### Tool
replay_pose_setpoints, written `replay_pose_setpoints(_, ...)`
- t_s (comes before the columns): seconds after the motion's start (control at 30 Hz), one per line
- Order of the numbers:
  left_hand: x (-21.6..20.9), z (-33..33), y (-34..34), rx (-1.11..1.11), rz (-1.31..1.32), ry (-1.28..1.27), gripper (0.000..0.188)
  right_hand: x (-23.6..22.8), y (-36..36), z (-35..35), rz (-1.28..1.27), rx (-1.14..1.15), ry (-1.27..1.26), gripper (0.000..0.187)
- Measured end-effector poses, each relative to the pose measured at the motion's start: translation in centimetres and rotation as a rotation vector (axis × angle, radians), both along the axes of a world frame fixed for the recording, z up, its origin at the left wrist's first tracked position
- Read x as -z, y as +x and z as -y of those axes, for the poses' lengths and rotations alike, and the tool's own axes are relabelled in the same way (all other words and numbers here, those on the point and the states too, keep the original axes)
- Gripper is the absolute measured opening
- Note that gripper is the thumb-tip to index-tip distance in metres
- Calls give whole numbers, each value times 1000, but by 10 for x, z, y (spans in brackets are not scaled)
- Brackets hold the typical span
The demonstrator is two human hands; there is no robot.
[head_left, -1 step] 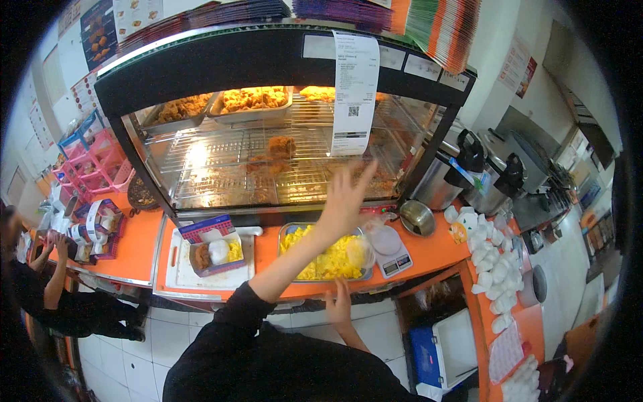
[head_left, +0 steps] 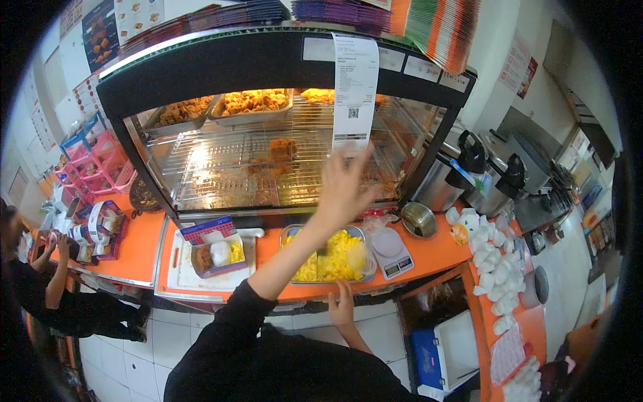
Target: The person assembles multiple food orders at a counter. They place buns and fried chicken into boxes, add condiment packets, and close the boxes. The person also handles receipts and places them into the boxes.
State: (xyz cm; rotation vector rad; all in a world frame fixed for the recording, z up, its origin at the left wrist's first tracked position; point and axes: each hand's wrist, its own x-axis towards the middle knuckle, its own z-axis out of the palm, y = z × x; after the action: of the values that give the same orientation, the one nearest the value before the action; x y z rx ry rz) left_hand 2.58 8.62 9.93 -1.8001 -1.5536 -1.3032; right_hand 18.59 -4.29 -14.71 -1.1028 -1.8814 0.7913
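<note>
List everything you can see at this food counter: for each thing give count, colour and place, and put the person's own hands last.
Warming cabinet: one, black frame, glass front, above the counter.
Paper slip: one, white, hanging from the cabinet top.
Tray of yellow food: one, metal, on the orange counter.
Meal box: one, blue and red, on a white board.
Kitchen scale: one, white, right of the tray.
Metal bowl: one, by the scale.
Left hand: raised, open, at the slip's lower edge.
Right hand: resting on the counter edge.
</note>
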Motion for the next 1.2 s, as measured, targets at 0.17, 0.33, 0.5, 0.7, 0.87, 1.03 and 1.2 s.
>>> replay_pose_setpoints(0.17, -118, -37, -52, 70, 244, 311, 58, 13, -3, -14, 89, -116, -25, 46)
replay_pose_setpoints(0.33, -124, -10, -66, 388, 442, 39, 37, 0, -47, -14, -24, -301, 9, 47)
replay_pose_setpoints(0.5, -93, 84, -121, 158, 227, 85, 36, 10, -108, -20, -42, -437, 75, 47)
replay_pose_setpoints(0.7, -71, 206, -205, 131, 489, 16, 60, 42, -211, -37, 96, -409, 126, 55)
replay_pose_setpoints(0.87, -51, 310, -276, -15, 568, 28, 70, 70, -301, -71, 181, -418, -205, 62)
replay_pose_setpoints(1.03, -47, 409, -368, -99, 609, 10, 67, 103, -334, -90, 341, -367, -96, 55)
replay_pose_setpoints(1.2, -13, 466, -460, -57, 793, -55, 67, 107, -333, -92, 487, -239, 6, 42)
